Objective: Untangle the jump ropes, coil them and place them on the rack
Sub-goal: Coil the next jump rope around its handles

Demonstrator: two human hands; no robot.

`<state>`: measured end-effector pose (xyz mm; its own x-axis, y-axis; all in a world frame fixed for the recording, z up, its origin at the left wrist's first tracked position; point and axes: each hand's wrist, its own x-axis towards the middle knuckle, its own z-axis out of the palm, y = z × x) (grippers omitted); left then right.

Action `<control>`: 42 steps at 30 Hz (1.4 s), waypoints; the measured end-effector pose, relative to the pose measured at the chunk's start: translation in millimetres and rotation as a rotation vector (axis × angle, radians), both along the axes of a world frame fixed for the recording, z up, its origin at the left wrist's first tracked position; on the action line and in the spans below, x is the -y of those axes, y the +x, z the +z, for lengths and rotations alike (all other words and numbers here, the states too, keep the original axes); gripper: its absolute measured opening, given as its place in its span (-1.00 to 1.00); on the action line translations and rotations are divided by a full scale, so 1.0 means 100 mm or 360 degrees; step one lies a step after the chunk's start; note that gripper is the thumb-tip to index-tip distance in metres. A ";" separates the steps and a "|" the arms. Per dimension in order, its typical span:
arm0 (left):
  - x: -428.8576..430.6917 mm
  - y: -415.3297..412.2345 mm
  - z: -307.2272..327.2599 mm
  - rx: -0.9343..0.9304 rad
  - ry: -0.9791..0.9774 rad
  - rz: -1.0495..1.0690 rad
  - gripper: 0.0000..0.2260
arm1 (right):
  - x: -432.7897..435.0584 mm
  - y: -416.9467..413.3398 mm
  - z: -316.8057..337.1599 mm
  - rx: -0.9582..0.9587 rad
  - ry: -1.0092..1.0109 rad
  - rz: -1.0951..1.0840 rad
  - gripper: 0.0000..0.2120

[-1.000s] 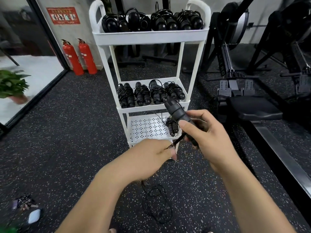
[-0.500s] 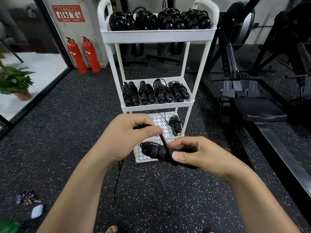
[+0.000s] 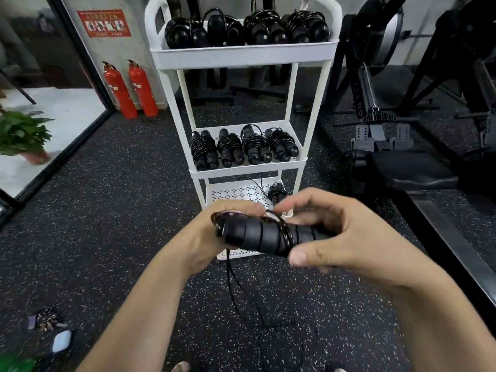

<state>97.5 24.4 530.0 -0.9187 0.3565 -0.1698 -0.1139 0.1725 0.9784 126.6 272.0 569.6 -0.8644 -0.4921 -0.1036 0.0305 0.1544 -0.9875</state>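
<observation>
Black ribbed jump-rope handles [image 3: 257, 234] lie crosswise as a pair, held between both hands. The right hand [image 3: 349, 237] clasps their right part, thumb underneath and fingers arched over the top. The left hand [image 3: 206, 234] curls round their left end. A thin black cord [image 3: 233, 285] is wound a few turns round the middle of the handles, then drops from below the left hand to loose loops on the black speckled rubber floor [image 3: 120, 210]. On that floor, lower left, lie a bunch of keys [image 3: 47, 320] and a small white case [image 3: 61, 340].

Just beyond the hands stands a white three-shelf metal rack [image 3: 241, 59]. One coiled rope bundle [image 3: 277, 194] sits at the right of its perforated bottom shelf, four wound bundles [image 3: 243, 147] lie side by side on the middle shelf, and further bundles [image 3: 247, 30] fill the top tray. Farther back, two red fire extinguishers [image 3: 131, 89] stand by the wall, with a green potted plant [image 3: 21, 135] at the left and a dark rowing machine [image 3: 375, 130] at the right.
</observation>
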 end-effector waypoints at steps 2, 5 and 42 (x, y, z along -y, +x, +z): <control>-0.12 0.00 -0.07 0.0100 -0.0042 0.0197 -0.71 | 0.01 -0.04 -0.06 -0.0020 -0.0137 -0.0261 -0.42; -0.28 -0.01 -0.16 0.0171 -0.0001 0.0272 -0.74 | 0.03 -0.09 -0.16 -0.0071 -0.0296 -0.0538 -0.39; 0.11 -0.13 -0.09 -0.0081 0.0296 0.0098 -0.64 | 0.04 -0.11 -0.36 0.0224 -0.0485 0.0006 -0.52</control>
